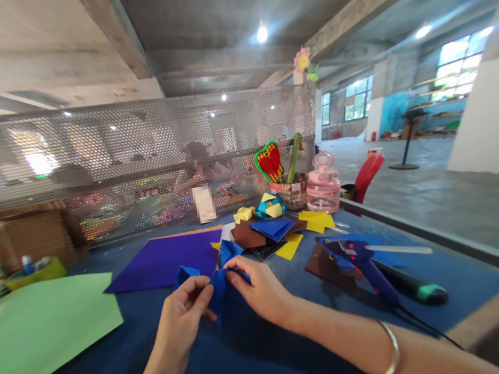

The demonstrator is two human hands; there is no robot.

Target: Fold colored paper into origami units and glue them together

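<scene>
A piece of folded blue paper (218, 291) is held up above the blue tabletop between my two hands. My left hand (186, 307) pinches its left side between thumb and fingers. On the other side, my right hand (255, 283) is closed on the paper's upper right edge. Part of the paper is hidden behind my fingers. Just beyond my hands lie a purple sheet (162, 259) and a loose pile of brown, yellow and blue paper pieces, with a blue square (273, 229) on top.
A glue gun (369, 275) with its cord lies at right, near a dark-handled tool (419, 290). A pink bottle (323, 187) and a basket (291, 193) stand at the back. Light green paper (57, 323) covers the left side. A perforated metal screen (137, 164) closes off the far edge.
</scene>
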